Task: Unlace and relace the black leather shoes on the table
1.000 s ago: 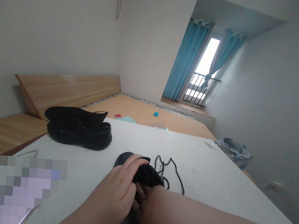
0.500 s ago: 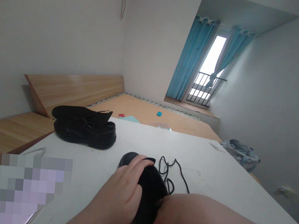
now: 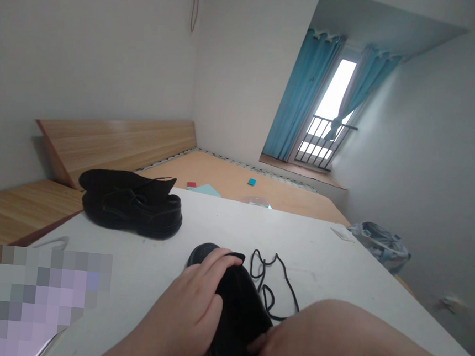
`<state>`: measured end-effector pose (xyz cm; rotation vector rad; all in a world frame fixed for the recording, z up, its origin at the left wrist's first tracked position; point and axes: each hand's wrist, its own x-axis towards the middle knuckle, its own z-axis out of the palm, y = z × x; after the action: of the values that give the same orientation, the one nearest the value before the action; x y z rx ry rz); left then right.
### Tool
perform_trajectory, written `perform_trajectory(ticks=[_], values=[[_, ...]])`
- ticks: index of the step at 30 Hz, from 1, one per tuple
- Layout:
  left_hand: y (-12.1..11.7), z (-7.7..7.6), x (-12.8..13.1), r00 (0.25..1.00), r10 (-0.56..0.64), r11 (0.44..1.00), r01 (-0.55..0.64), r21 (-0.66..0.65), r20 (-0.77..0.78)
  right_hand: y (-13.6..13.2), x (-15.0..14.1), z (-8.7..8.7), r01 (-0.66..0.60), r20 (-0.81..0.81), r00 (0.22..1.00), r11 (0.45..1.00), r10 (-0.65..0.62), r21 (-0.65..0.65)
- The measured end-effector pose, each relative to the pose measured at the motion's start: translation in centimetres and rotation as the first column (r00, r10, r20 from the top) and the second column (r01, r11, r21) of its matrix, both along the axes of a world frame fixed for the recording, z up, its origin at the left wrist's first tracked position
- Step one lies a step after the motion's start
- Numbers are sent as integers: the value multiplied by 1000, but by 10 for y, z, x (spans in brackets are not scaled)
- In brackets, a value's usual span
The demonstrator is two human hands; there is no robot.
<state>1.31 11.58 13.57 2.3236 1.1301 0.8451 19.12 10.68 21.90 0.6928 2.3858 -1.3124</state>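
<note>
A white worktop [image 3: 337, 275] fills the lower part of the view, with a bare wooden bed frame [image 3: 111, 139] behind it, blue curtains [image 3: 298, 94] at a balcony door, and a grey bag [image 3: 379, 243] on the floor at the right. On the worktop's far left lies a black shoe [image 3: 133, 205], flat on its sole and well apart from the hands. The near black shoe [image 3: 238, 311] sits at the front edge of the worktop, toe pointing away, held between both hands. It looks like a stiff-soled leather shoe with a softer, foldable upper: moderately light, not fragile, its smooth toe likely a little slippery, so the firm collar and the sides of the upper seem the better places to take hold than the toe cap. The left hand [image 3: 195, 302] lies over the shoe's left side, fingers curled across the top edge of the upper and closed on it, wrist low and forearm running in from the bottom of the frame. The right hand [image 3: 285, 345] comes in from the right with the forearm laid across the front of the view; its fingers press against the shoe's right side near the opening, but most of them are hidden, so I cannot tell how firmly it grips. A loose black shoelace [image 3: 272, 283] curls on the worktop just beside the shoe, limp and easy to snag. A blurred patch covers the lower left corner.
</note>
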Motion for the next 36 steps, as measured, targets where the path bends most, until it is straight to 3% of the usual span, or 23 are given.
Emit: perform_trajectory(ticks=[2, 4, 6, 7, 10, 12, 15, 18, 23, 27, 31, 35, 36], values=[[-2, 1, 2, 999, -42, 999, 41, 30, 22, 6, 15, 13, 197, -74, 976, 974, -206, -110], [-4, 1, 4, 995, -95, 991, 92, 92, 23, 17, 33, 17, 427, -252, 858, 895, -446, -132], [-7, -1, 6, 992, -130, 973, 127, 192, 3, 29, 52, 7, 633, -382, 711, 774, -590, -15], [-7, -2, 7, 990, -139, 960, 138, 244, -11, 34, 60, -3, 677, -374, 701, 731, -607, 83], [-7, -3, 8, 987, -153, 929, 159, 334, -44, 44, 73, -39, 593, -139, 792, 695, -595, 407], [-6, 1, 9, 987, -144, 930, 158, 333, -66, 46, 72, -62, 519, -44, 800, 653, -598, 552], [-7, 8, 8, 984, -145, 932, 171, 320, -104, 50, 65, -83, 514, -60, 778, 579, -625, 633], [-7, 7, 6, 971, -201, 914, 234, 330, -129, 55, 62, -92, 555, -124, 760, 537, -638, 635], [2, -8, 6, 896, -431, 842, 443, 308, -111, 63, 70, -97, 687, -312, 714, 542, -626, 485], [6, -15, 11, 851, -501, 827, 525, 202, -158, 63, 67, -94, 804, -530, 580, 540, -618, 251], [3, -17, 19, 837, -524, 796, 547, 258, -160, 55, 56, -89, 830, -646, 441, 558, -623, 28], [-2, -7, 17, 788, -613, 785, 602, 146, 45, 41, 48, -81, 749, -705, 273, 605, -654, -272], [-3, -4, 16, 816, -558, 830, 548, 106, 152, 36, 46, -78, 713, -706, 264, 626, -657, -316]])
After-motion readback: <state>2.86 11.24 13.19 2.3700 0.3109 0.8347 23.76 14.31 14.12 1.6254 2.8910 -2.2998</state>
